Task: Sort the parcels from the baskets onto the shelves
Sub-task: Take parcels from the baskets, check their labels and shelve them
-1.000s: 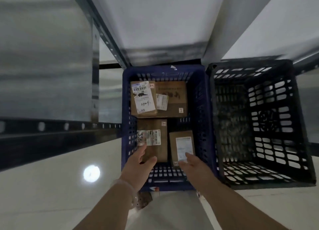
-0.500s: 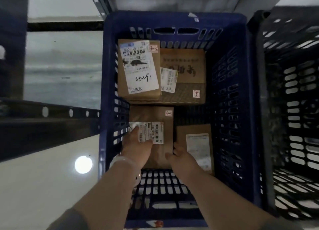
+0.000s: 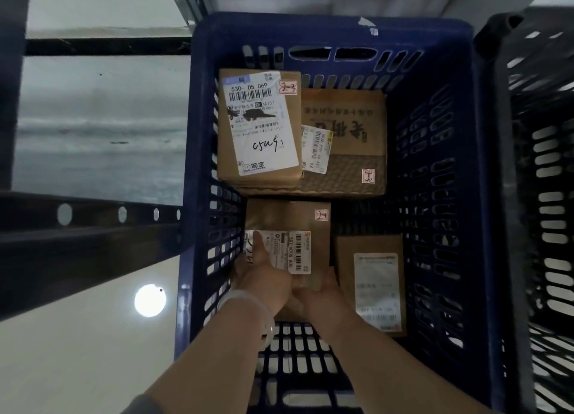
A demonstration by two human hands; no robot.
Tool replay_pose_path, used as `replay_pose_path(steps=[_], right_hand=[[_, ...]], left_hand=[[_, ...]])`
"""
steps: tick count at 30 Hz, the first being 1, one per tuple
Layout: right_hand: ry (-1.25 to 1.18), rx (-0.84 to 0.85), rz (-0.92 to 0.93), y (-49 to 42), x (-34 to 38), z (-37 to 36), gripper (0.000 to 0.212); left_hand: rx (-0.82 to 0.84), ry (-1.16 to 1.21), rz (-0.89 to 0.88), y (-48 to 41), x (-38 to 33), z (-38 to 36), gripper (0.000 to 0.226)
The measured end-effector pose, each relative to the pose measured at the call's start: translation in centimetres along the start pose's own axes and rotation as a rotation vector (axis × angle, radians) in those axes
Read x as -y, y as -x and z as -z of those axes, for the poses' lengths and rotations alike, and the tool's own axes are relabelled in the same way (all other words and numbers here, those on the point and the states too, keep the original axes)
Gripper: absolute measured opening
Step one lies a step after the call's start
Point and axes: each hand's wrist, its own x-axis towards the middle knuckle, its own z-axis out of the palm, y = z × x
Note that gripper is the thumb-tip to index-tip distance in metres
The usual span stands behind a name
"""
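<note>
Gripping the brown parcel (image 3: pixel 289 221) at centre frame inside the blue basket (image 3: pixel 335 25), the left hand (image 3: pixel 264 280) and right hand (image 3: pixel 320 295) clasp its near corners; it looks stiff, likely light, best lifted by opposite edges.

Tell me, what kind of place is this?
Probably a parcel storeroom or sorting room: a blue basket holds labelled cardboard parcels, a black basket stands beside it, and metal shelves stand behind them.
</note>
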Motion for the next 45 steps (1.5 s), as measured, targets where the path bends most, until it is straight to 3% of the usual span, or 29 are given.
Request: replay_pose_path(steps=[5,9,12,15,19,24,28,31,36,39,45], right_hand=[[-0.052,-0.029,-0.051,1.2,-0.5,-0.4,0.043],[-0.103,-0.068,-0.078,4.2,-0.2,1.0,0.033],[-0.19,-0.121,-0.027,7.1,1.3,2.5,0.04],[-0.193,-0.181,0.007,9.5,2.1,4.5,0.066],[-0.29,-0.23,0.045,15.9,5.1,7.7,0.04],[-0.211,-0.295,0.164,24.7,8.4,12.1,0.067],[-0.209,-0.327,0.301,35.4,12.0,15.5,0.053],[-0.155,-0.339,0.4,42.0,13.4,18.1,0.076],[-0.191,-0.398,0.564,53.4,15.1,21.4,0.037],[-0.261,-0.475,0.666,60.9,15.6,22.2,0.033],[-0.405,-0.755,0.777,73.7,12.7,22.5,0.027]], left_hand=[[-0.01,0.163,-0.018,1.4,0.0,1.5,0.086],[-0.052,0.109,-0.029,3.9,-0.3,2.7,0.068],[-0.076,0.053,-0.03,6.2,-1.2,3.9,0.059],[-0.057,0.138,-0.104,9.7,-2.8,5.3,0.044],[-0.051,0.245,-0.169,16.0,-5.5,7.3,0.035],[-0.059,0.347,-0.284,27.0,-9.3,10.6,0.035],[0.001,0.46,-0.353,37.4,-12.1,13.6,0.05],[0.034,0.492,-0.4,44.5,-13.8,15.6,0.061],[0.081,0.485,-0.633,55.9,-16.6,18.8,0.069],[0.18,0.442,-0.781,62.4,-17.7,20.8,0.075],[0.271,0.209,-1.109,73.6,-18.5,21.9,0.051]])
